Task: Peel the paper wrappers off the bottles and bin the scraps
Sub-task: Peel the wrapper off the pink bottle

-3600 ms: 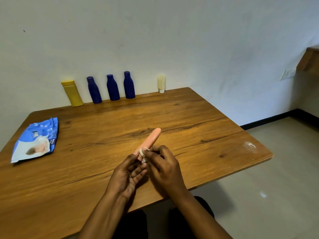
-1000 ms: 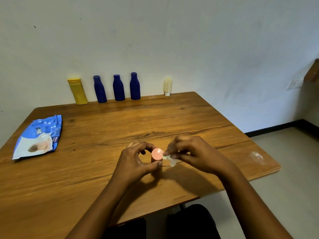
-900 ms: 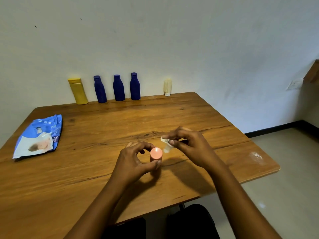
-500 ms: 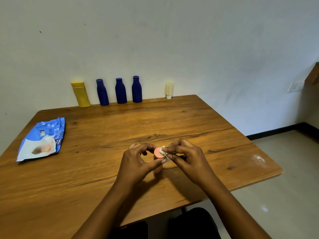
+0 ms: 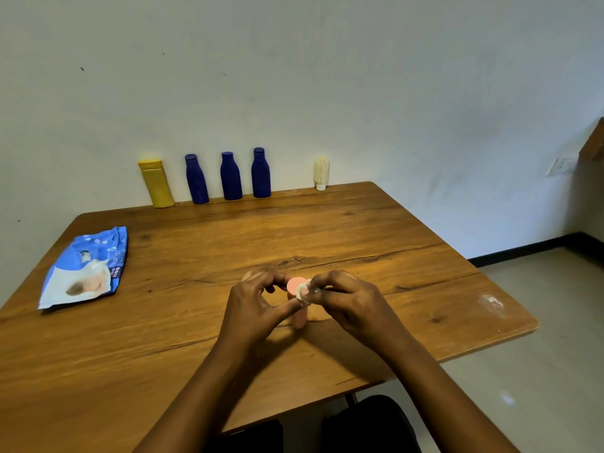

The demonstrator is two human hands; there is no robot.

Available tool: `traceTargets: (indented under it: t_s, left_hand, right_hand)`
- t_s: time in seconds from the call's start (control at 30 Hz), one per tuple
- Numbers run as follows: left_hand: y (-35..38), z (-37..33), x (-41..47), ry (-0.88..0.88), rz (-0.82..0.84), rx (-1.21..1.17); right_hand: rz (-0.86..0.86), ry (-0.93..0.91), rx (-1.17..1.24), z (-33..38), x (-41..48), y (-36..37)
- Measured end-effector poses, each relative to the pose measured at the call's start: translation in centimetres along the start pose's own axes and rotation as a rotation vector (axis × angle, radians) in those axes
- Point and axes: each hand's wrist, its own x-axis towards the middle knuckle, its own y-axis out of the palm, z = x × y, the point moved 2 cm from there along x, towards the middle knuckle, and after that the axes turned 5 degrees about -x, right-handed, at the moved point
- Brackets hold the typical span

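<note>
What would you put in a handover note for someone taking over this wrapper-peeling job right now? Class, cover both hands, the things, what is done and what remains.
Left hand: grips the pink bottle, upright on the table.
Right hand: pinches a white paper scrap at the bottle's top.
By the wall: yellow bottle, three blue bottles, cream bottle; too far to judge any wrappers.
Done: the scrap is partly lifted.
Left: pull it free and bin it; no bin in view.
</note>
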Motion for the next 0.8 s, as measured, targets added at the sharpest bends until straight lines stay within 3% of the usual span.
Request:
traceTargets:
  t_s: [0.2, 0.33, 0.53, 0.8]
  left_hand:
    - [0.1, 0.2, -0.3, -0.013, 0.010, -0.042]
    - [0.5, 0.1, -0.3, 0.035, 0.012, -0.023]
    - [0.9, -0.4, -0.4, 0.047, 0.049, 0.004]
    - [1.6, -0.5, -1.8, 0.110, 0.018, -0.002]
  right_hand:
    - [-0.090, 0.122, -0.016, -0.9, 1.5, -2.1]
    - [0.179, -0.074, -0.153, 1.9, 2.5, -0.6]
    - [0.298, 0.115, -0.122, 0.8, 4.1, -2.1]
    - [0.614, 0.414, 0.088, -1.5, 3.6, -4.7]
